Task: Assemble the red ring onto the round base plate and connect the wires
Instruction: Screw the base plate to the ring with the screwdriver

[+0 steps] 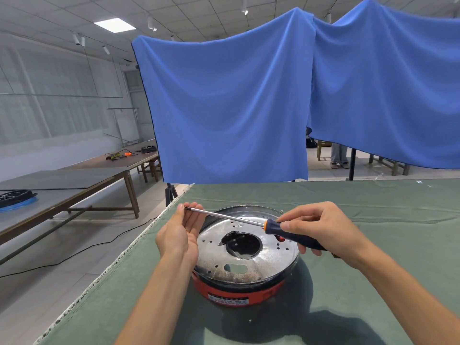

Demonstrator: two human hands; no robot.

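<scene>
A shiny round metal base plate (271, 255) with a central hole lies on top of the red ring (239, 293), which shows under its near rim with a label on it. My right hand (321, 229) grips the dark blue and orange handle of a screwdriver (239, 218), held level above the plate. The steel shaft points left. My left hand (181, 232) is cupped palm up at the plate's left edge, with its fingertips pinching the screwdriver's tip. No wires are clearly visible.
The assembly sits on a green cloth-covered table (373, 282), whose left edge (139, 235) runs close beside my left hand. Blue cloth screens (236, 108) hang behind the table. Wooden tables (74, 180) and a floor cable (82, 252) lie to the left.
</scene>
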